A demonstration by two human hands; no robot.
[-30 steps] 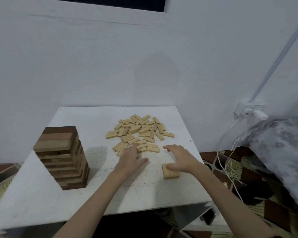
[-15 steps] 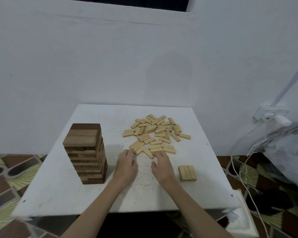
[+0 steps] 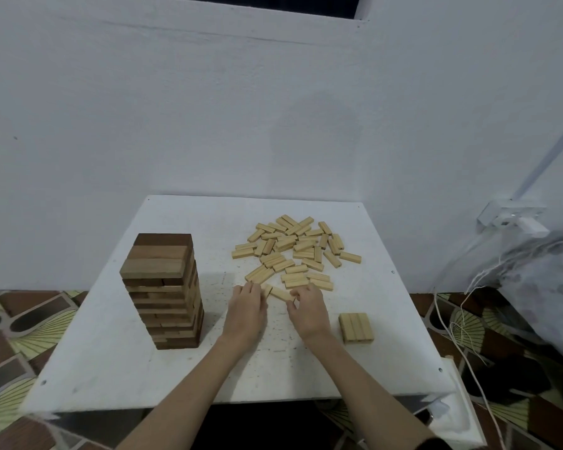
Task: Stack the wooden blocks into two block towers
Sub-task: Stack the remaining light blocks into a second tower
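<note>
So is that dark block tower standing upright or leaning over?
Upright. The dark block tower stands straight on the white table, layers squarely stacked, with neither hand touching it.

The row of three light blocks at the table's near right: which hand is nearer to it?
Right. The right hand lies just left of the three-block row, a short gap between them; the left hand is farther left, beyond the right.

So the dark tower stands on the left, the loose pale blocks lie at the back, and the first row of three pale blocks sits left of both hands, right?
Not quite. The head view shows the row of three pale blocks to the right of both hands, beside the right hand, not left of them. The rest holds: the dark tower stands on the left and the loose pale blocks lie at the back.
</note>
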